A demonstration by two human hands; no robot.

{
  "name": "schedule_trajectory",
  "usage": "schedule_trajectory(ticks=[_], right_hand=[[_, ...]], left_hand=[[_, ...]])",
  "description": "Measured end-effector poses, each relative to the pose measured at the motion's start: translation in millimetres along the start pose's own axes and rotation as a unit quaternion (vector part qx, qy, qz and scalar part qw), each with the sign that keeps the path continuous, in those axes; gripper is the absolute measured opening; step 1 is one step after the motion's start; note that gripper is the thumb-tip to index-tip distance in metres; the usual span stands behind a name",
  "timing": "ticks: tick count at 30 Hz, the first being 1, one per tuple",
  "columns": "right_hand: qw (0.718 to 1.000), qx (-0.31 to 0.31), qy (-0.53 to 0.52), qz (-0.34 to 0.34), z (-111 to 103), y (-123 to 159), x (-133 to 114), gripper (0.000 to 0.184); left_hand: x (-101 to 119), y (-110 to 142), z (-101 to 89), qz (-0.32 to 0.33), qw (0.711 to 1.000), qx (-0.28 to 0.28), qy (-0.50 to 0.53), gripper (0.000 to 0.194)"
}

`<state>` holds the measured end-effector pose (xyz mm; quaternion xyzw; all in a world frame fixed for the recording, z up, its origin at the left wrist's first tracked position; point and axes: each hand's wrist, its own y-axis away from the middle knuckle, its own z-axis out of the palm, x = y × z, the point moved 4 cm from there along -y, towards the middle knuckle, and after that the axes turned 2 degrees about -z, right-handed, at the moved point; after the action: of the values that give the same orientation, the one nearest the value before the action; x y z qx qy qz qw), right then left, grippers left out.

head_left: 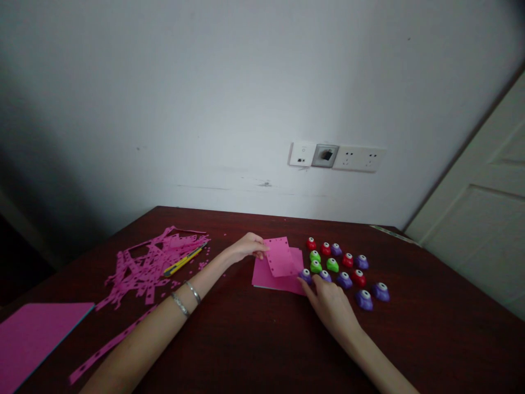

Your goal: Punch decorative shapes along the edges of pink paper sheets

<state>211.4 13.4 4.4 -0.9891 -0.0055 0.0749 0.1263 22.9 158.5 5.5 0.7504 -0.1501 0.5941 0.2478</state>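
Note:
My left hand (245, 247) pinches the left edge of a small pink sheet (281, 256) that has punched holes along its border. That sheet lies over a stack of pink paper (270, 279) on the dark wooden table (262, 339). My right hand (328, 303) reaches to the group of small craft punches; its fingertips close around a purple punch (305, 274) at the stack's right edge. Two bracelets (186, 298) circle my left wrist.
Several red, green and purple craft punches (348, 268) sit right of the paper. A heap of pink paper scraps (147, 262) with a yellow utility knife (182, 261) lies at the left. Another pink sheet stack (33, 334) is at the near left corner. Wall sockets (336, 156) are behind.

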Motion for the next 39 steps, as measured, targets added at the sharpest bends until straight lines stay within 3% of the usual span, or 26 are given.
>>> schedule_trajectory(ticks=[39], right_hand=[[0.999,0.024,-0.010,-0.031,4.6,1.4,-0.4,0.032]], left_hand=[[-2.1,-2.7,-2.8,0.009,1.000,-0.023,0.004,0.015]])
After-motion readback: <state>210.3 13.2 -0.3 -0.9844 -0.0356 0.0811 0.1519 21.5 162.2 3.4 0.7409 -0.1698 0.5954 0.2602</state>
